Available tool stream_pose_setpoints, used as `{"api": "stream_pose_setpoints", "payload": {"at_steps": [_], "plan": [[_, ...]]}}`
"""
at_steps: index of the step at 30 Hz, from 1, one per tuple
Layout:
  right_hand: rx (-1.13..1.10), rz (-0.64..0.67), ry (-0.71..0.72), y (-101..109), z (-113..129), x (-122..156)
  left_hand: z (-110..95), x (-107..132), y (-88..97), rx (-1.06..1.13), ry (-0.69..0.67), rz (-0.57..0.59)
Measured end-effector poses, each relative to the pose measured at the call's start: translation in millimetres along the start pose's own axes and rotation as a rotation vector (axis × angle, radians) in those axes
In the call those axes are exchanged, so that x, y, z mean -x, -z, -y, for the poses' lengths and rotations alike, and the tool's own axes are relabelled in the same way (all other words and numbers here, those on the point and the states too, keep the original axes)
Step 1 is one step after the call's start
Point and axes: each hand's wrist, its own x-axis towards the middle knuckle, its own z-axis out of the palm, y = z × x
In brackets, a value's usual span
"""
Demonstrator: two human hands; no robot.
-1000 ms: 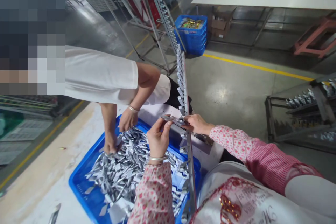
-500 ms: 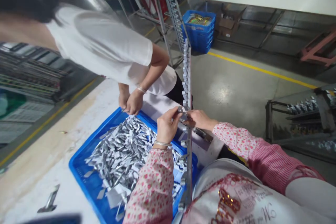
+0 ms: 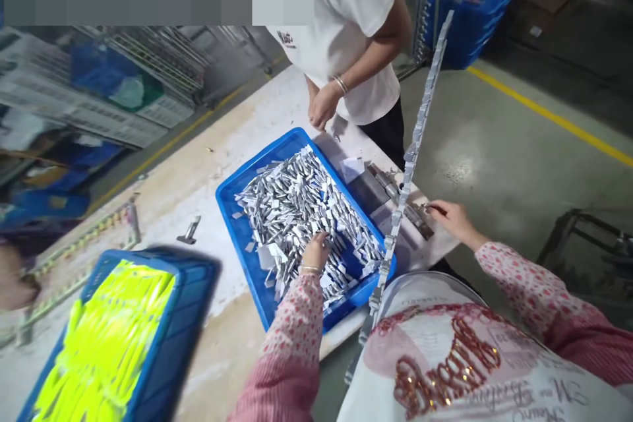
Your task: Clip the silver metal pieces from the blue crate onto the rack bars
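My left hand [image 3: 315, 254] is down in a blue plastic tray [image 3: 257, 280], its fingers bent together on the small silvery metal parts [image 3: 281, 198] heaped there. White paper slips lie mixed among them. A long upright metal hanging bar [image 3: 414, 145], lined with similar parts along its length, leans between my two arms. My right hand [image 3: 453, 220] is beyond the bar, over the table edge near a metal clamp-like fixture [image 3: 418, 219]. Its thumb and fingers are pinched together; whatever is at the tips is too small to make out.
Across the table [image 3: 198, 316] stands a co-worker in a white shirt [image 3: 346, 33], hands together near the tray. A blue crate of bright yellow pieces [image 3: 113, 336] sits at the left. One loose metal part [image 3: 188, 231] lies between. Stacked blue crates [image 3: 459, 20] stand on the floor behind.
My left hand has left the bar and gone down into the tray. My right hand has come off the bar to the right. The view has swung left, bringing the yellow pieces into sight.
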Motion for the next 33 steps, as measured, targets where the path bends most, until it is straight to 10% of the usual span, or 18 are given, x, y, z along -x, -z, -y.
{"api": "stream_pose_setpoints", "payload": {"at_steps": [6, 16, 25, 33], "plan": [[0.014, 0.048, 0.002, -2.2, 13.1, 7.8, -10.9, -20.4, -32.7, -0.225, -0.045, 0.077], [-0.058, 0.038, -0.092, 12.4, 4.7, 26.0, 5.1, -23.6, -5.8, -0.325, -0.098, 0.233], [-0.255, -0.008, 0.121, 30.8, 90.5, 11.6, -4.8, 11.7, 78.9, -0.111, 0.078, -0.074], [-0.374, 0.292, 0.401, 19.4, 178.1, 19.7, -114.1, 62.6, 150.6, 0.571, -0.236, -0.232]]}}
